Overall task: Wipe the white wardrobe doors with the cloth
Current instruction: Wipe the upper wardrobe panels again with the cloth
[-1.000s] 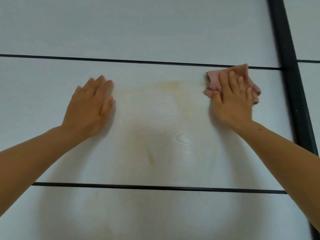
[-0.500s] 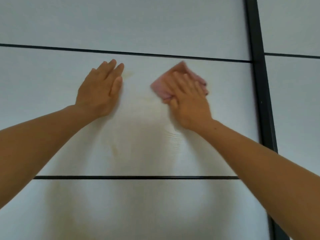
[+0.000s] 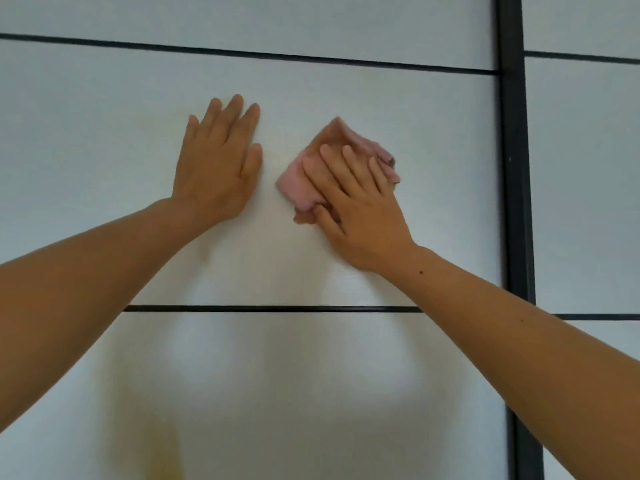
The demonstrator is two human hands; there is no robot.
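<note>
Right hand [image 3: 356,209] lies flat on the pink cloth [image 3: 298,185], its fingers [image 3: 332,168] straight and slightly fanned, pressing the cloth against the white wardrobe door [image 3: 363,95]. The thumb runs along the cloth's lower edge; it seems to lie against the fabric rather than pinch it, though that edge is soft in the picture. The cloth is folded into a rough diamond. One corner points up past the fingertips, another sticks out to the left of the hand, and the right corner is blurred, with a small dark mark on it.

Left hand [image 3: 218,168] rests palm-down on the same door panel, just beside the cloth but apart from it. Its fingers are straight and close together, pointing up, with the thumb lying alongside, and it holds nothing. Both forearms reach in from the bottom corners.

Hands and cloth are in the middle panel of the door, between an upper black strip [image 3: 242,51] and a lower black strip [image 3: 277,309]. Right of them a vertical black frame [image 3: 512,168] divides this door from the neighbouring door [image 3: 581,174], which has matching strips. In the bottom panel a faint yellowish stain [image 3: 162,455] shows near the lower edge, below the left forearm.
</note>
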